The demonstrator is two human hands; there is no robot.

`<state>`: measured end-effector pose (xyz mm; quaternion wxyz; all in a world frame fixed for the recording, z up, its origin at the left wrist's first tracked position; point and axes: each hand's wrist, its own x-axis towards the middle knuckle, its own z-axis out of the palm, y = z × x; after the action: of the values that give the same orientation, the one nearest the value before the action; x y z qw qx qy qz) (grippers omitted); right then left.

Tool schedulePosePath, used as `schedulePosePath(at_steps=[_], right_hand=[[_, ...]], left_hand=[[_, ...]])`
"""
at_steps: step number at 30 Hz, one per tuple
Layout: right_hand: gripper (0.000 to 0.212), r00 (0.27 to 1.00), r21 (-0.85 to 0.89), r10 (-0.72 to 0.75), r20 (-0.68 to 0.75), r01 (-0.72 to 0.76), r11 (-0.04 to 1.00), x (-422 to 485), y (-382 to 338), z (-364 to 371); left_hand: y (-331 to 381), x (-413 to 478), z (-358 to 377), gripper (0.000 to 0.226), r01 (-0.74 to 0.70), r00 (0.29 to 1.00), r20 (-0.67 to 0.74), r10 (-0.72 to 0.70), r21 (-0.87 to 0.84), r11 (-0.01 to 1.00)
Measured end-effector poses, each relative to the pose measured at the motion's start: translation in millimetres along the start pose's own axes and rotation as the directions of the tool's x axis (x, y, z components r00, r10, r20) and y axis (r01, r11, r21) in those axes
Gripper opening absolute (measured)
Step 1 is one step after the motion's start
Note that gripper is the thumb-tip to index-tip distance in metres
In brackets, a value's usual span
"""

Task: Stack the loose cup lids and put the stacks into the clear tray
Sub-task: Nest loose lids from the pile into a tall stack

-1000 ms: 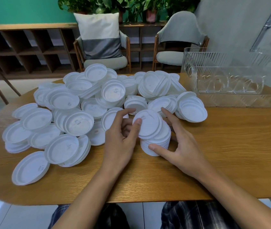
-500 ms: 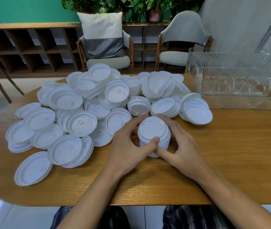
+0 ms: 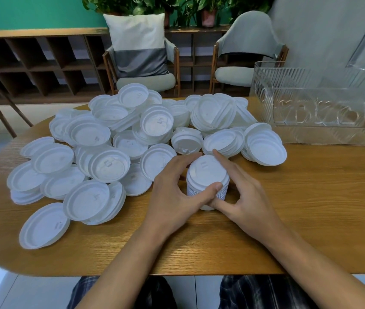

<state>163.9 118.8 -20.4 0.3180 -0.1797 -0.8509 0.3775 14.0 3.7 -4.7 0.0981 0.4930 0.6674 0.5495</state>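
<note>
Left hand point(image 3: 173, 198) and right hand point(image 3: 245, 198) clasp the upright stack of lids point(image 3: 207, 173) between them — the clear tray point(image 3: 324, 136) sits farther off rightward, nearer the right hand.

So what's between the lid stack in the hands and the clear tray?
In the head view, a small slumped pile of loose lids lies between the stack and the clear tray, by its near corner.
</note>
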Motion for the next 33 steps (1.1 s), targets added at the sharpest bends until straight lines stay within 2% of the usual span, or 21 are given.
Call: schedulePosePath(at_steps=[14, 23, 26, 28, 30, 33], right_hand=[[0.091, 0.999, 0.066, 0.015, -0.032, -0.013, 0.998, 0, 4, -1], [0.089, 0.997, -0.016, -0.044, -0.056, 0.043, 0.999, -1, 10, 2], [0.089, 0.999, -0.01, -0.017, -0.032, 0.016, 1.0, -1, 3, 1], [0.09, 1.0, -0.021, 0.004, -0.016, -0.004, 1.0, 0, 0, 0], [0.092, 1.0, -0.034, 0.027, 0.006, -0.027, 0.999, 2, -1, -1], [0.091, 0.999, -0.066, 0.035, 0.039, -0.033, 0.997, 5, 1, -4]], left_hand=[[-4, 4, 5, 0.057, -0.019, 1.0, 0.016, 0.018, 0.031, 0.999], [-6, 7, 9, 0.062, -0.038, 0.998, 0.059, 0.034, 0.065, 0.997], [-7, 4, 3, 0.062, -0.04, 0.996, 0.088, 0.033, 0.08, 0.996], [-9, 0, -7, 0.058, -0.058, 0.998, 0.042, 0.054, 0.082, 0.995], [-14, -5, -19, 0.047, -0.105, 0.991, -0.067, 0.118, 0.163, 0.981], [-31, -8, -31, 0.03, -0.167, 0.964, -0.106, 0.243, 0.47, 0.867]])
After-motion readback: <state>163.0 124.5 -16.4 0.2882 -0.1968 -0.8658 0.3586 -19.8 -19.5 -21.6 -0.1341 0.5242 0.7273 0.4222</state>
